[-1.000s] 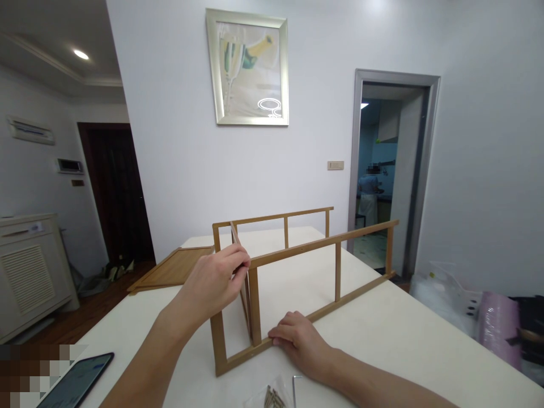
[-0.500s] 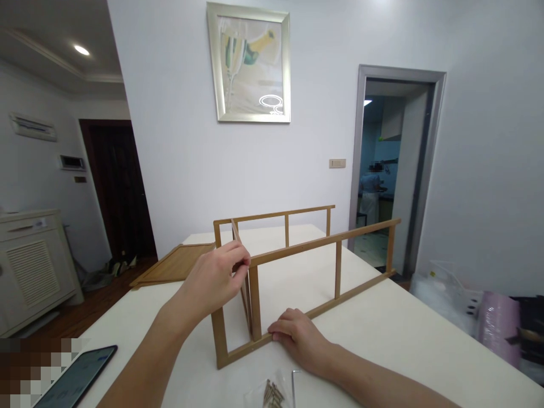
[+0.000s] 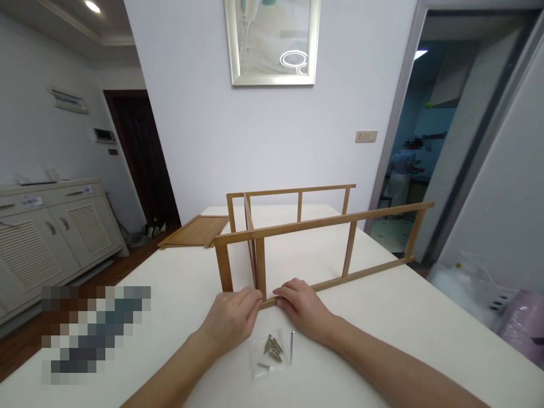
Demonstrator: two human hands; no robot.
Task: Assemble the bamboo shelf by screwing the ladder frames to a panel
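A wooden shelf frame [image 3: 350, 249] lies on its side on a white table, its two ladder-like side panels joined near the left end by a narrow board [image 3: 250, 226]. My left hand [image 3: 233, 316] is closed around the near panel's lower rail, close to where the board meets it. Just to its right, my right hand [image 3: 305, 309] grips the same rail with bent fingers. In front of the hands lies a clear plastic bag [image 3: 257, 365] with several screws [image 3: 274, 347]. Beside the bag rests an L-shaped hex key [image 3: 291, 348].
Flat wooden panels [image 3: 195, 231] lie at the table's far left. A pixelated dark patch [image 3: 100, 331] covers something on the left of the white table [image 3: 382, 351]. Plastic-wrapped items [image 3: 463, 277] stand past the right edge. A person [image 3: 402, 170] is in the room beyond the doorway.
My left hand has come down from the near panel's upper rail to its lower rail. My right hand stays on the lower rail. The view has tilted down, showing more of the screw bag.
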